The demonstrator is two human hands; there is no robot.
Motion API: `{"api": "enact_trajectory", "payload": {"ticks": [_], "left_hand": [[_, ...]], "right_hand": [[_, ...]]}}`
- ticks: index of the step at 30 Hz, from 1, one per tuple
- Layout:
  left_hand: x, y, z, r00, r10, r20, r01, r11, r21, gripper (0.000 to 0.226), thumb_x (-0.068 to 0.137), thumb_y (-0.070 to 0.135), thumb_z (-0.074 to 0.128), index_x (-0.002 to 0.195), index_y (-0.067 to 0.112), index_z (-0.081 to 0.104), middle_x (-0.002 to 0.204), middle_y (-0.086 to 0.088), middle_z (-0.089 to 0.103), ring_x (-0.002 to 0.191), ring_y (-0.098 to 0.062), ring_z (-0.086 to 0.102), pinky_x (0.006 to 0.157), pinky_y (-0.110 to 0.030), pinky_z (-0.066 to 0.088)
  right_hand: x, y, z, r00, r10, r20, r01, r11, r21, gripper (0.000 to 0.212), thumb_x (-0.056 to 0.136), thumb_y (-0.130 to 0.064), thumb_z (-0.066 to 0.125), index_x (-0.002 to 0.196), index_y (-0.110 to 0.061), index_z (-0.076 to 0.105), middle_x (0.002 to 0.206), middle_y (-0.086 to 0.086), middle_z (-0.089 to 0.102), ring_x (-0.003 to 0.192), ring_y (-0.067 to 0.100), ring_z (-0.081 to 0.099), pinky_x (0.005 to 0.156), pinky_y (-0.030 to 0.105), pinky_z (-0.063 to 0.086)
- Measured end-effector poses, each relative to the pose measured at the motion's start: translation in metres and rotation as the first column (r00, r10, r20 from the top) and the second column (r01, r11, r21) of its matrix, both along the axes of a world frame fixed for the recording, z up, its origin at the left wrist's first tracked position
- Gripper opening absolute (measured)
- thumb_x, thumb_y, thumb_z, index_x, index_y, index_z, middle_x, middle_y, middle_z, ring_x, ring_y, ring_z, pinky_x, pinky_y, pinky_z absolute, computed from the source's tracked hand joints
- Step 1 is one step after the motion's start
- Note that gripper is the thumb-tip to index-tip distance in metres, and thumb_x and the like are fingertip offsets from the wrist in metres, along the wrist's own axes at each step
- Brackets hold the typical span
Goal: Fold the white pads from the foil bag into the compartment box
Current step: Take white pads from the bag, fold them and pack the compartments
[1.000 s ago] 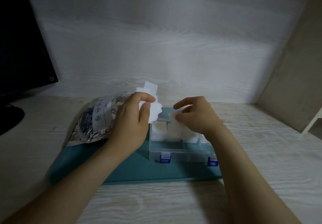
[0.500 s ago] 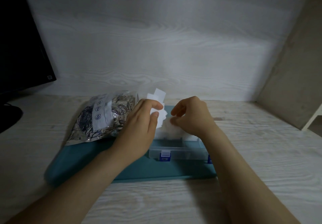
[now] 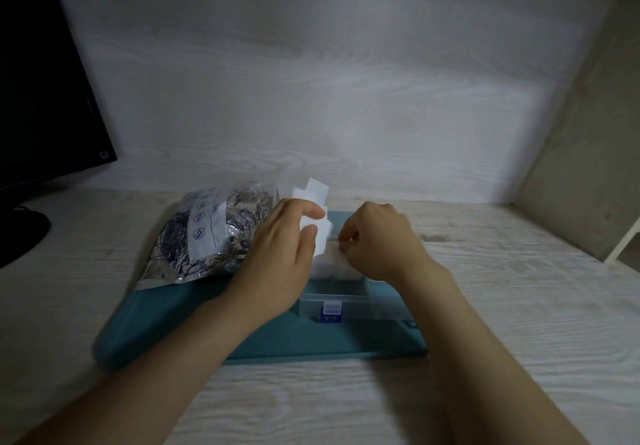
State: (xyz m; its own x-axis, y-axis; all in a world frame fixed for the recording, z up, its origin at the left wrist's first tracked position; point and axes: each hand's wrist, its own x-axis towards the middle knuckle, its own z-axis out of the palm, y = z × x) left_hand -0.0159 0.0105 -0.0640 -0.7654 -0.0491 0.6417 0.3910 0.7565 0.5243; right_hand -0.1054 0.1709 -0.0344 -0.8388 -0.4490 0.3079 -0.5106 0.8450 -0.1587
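A crinkled silver foil bag [image 3: 207, 233] with dark blue line drawings is lying on a smooth teal mat [image 3: 166, 320], which is covering part of the pale wood-grain tabletop [image 3: 519, 306]. A white label [image 3: 204, 233] on the bag is showing small round symbols; its writing is too small to read. Just right of the bag, a clear plastic compartment box [image 3: 332, 297] with a blue latch [image 3: 330, 313] is sitting on the mat.

The left hand [image 3: 277, 257] is hovering over the box's left edge, its grip closing thumb against fingers on several thin, flat, rectangular white pads [image 3: 313, 195] that are fanning upward. The right hand [image 3: 377, 243] is curling its fingers down over the back of the box, touching another soft white pad [image 3: 330, 261] lying there; the fingertips are hiding, so I cannot tell whether that grip is pinching it. A dark monitor [image 3: 41, 98] is standing at the far left.
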Motion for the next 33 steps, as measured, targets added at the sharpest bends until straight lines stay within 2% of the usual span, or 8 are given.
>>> {"api": "enact_trajectory", "payload": {"ticks": [5, 8, 12, 16, 23, 27, 29, 33], "left_hand": [[0.002, -0.001, 0.005, 1.0, -0.015, 0.024, 0.011, 0.989, 0.148, 0.025, 0.104, 0.006, 0.056, 0.123, 0.022, 0.062, 0.118, 0.009, 0.064, 0.085, 0.012, 0.055, 0.077, -0.003, 0.038], [0.0, -0.006, 0.011, 0.997, -0.077, 0.022, 0.068, 0.96, 0.271, 0.028, 0.103, 0.006, 0.058, 0.118, 0.029, 0.062, 0.108, 0.015, 0.065, 0.083, 0.01, 0.06, 0.073, -0.014, 0.046], [-0.002, -0.011, 0.015, 0.975, -0.221, 0.021, 0.191, 0.884, 0.428, 0.033, 0.101, 0.001, 0.061, 0.117, 0.029, 0.054, 0.123, 0.012, 0.06, 0.116, -0.024, 0.064, 0.09, -0.049, 0.061], [0.001, -0.013, 0.019, 0.936, -0.351, 0.025, 0.271, 0.766, 0.583, 0.043, 0.099, -0.006, 0.063, 0.121, 0.026, 0.045, 0.116, 0.001, 0.069, 0.098, -0.033, 0.076, 0.075, -0.05, 0.066], [-0.003, -0.019, 0.019, 0.955, -0.292, 0.054, 0.216, 0.806, 0.552, 0.038, 0.096, -0.004, 0.068, 0.119, 0.022, 0.052, 0.107, -0.017, 0.071, 0.078, -0.023, 0.074, 0.068, -0.038, 0.063], [-0.01, -0.023, 0.015, 0.947, -0.312, 0.073, 0.217, 0.792, 0.57, 0.034, 0.096, 0.005, 0.072, 0.118, 0.03, 0.064, 0.127, -0.003, 0.066, 0.105, -0.036, 0.071, 0.079, -0.05, 0.066], [-0.01, -0.023, 0.016, 0.934, -0.35, 0.068, 0.228, 0.732, 0.642, 0.032, 0.098, 0.002, 0.071, 0.116, 0.028, 0.068, 0.133, -0.004, 0.064, 0.114, -0.034, 0.069, 0.079, -0.052, 0.066], [-0.008, -0.023, 0.022, 0.925, -0.375, 0.066, 0.238, 0.704, 0.669, 0.033, 0.101, -0.005, 0.063, 0.123, 0.019, 0.071, 0.126, -0.011, 0.07, 0.11, -0.029, 0.074, 0.079, -0.047, 0.066]], "right_hand": [[0.001, -0.002, -0.001, 0.997, 0.009, 0.083, -0.011, 1.0, 0.023, 0.027, 0.089, -0.02, 0.056, 0.095, -0.02, 0.082, 0.093, -0.001, 0.076, 0.085, 0.022, 0.062, 0.091, 0.044, 0.057], [0.001, -0.002, 0.002, 0.993, 0.033, -0.113, -0.058, 0.973, -0.225, 0.028, 0.091, -0.021, 0.051, 0.091, -0.016, 0.079, 0.088, 0.001, 0.077, 0.077, 0.024, 0.066, 0.081, 0.043, 0.059], [0.015, -0.007, 0.016, 0.985, 0.123, -0.12, -0.17, 0.789, -0.59, 0.027, 0.108, -0.027, 0.05, 0.116, -0.017, 0.074, 0.1, -0.011, 0.074, 0.084, 0.005, 0.068, 0.071, 0.016, 0.055], [0.017, -0.01, 0.018, 0.967, 0.228, -0.113, -0.235, 0.634, -0.737, 0.018, 0.104, -0.026, 0.063, 0.108, -0.018, 0.079, 0.096, -0.013, 0.077, 0.085, 0.007, 0.072, 0.071, 0.024, 0.06], [0.012, -0.007, 0.018, 0.976, 0.134, -0.17, -0.213, 0.465, -0.859, 0.012, 0.101, -0.016, 0.069, 0.104, -0.012, 0.081, 0.088, -0.008, 0.079, 0.074, 0.011, 0.074, 0.07, 0.029, 0.063], [0.015, 0.0, 0.026, 0.967, 0.187, -0.172, -0.222, 0.296, -0.929, 0.014, 0.105, -0.015, 0.064, 0.106, -0.01, 0.077, 0.083, -0.004, 0.075, 0.07, 0.008, 0.066, 0.066, 0.019, 0.053], [0.017, 0.002, 0.029, 0.935, 0.335, -0.114, -0.222, 0.303, -0.927, 0.013, 0.103, -0.013, 0.066, 0.107, -0.01, 0.078, 0.083, -0.003, 0.076, 0.071, 0.009, 0.065, 0.067, 0.021, 0.053], [0.02, -0.002, 0.026, 0.901, 0.435, -0.002, -0.243, 0.499, -0.832, 0.008, 0.097, -0.013, 0.075, 0.102, -0.012, 0.081, 0.085, 0.005, 0.079, 0.079, 0.02, 0.074, 0.071, 0.028, 0.061]]}}
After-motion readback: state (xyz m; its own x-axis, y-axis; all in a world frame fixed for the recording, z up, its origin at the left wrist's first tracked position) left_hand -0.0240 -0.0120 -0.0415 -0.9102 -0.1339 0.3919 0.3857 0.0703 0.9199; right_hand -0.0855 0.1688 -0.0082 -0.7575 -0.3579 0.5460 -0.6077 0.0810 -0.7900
